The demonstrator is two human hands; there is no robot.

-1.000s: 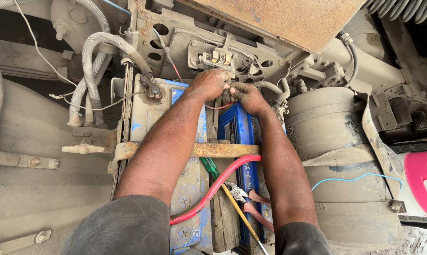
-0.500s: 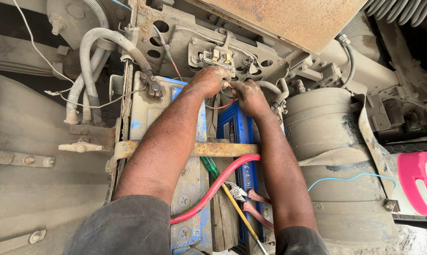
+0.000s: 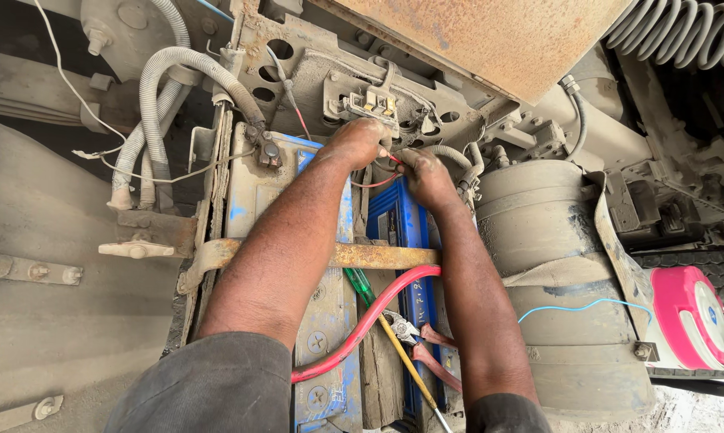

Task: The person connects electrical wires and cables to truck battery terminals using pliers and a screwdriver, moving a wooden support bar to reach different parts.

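Rusted steel plate [image 3: 490, 36] roofs the top of the view, above a dust-coated chassis bay. Grey cylindrical tank [image 3: 554, 265] stands at right, its wall crossed by a thin blue wire [image 3: 586, 306]. Two blue-topped batteries lie side by side at centre: the left battery [image 3: 323, 321] under the left forearm, the right battery [image 3: 406, 232] between both arms. A rusty hold-down bar [image 3: 378, 256] spans both batteries crosswise. Corrugated grey hoses [image 3: 157, 104] loop down at upper left, ending near the left battery's terminal [image 3: 267, 151]. A thick red cable [image 3: 370, 317] curves from the lower left battery up to the bar. A pink and white round object [image 3: 690, 317] sits at the right edge.

Both hands meet at the far end of the batteries, just below a small connector block [image 3: 374, 103] with pale terminals on the perforated bracket [image 3: 298, 56]. Left hand [image 3: 358, 143] is curled, its fingers closed around a thin red wire [image 3: 378, 180] that sags between the hands. Right hand [image 3: 424, 176] is likewise curled, fingertips pinched at the same wire's end, touching the left hand; the exact grip is hidden by the knuckles.

Red-handled pliers [image 3: 414, 337] and a green-and-yellow screwdriver [image 3: 382, 321] lie between the batteries, near the forearms.
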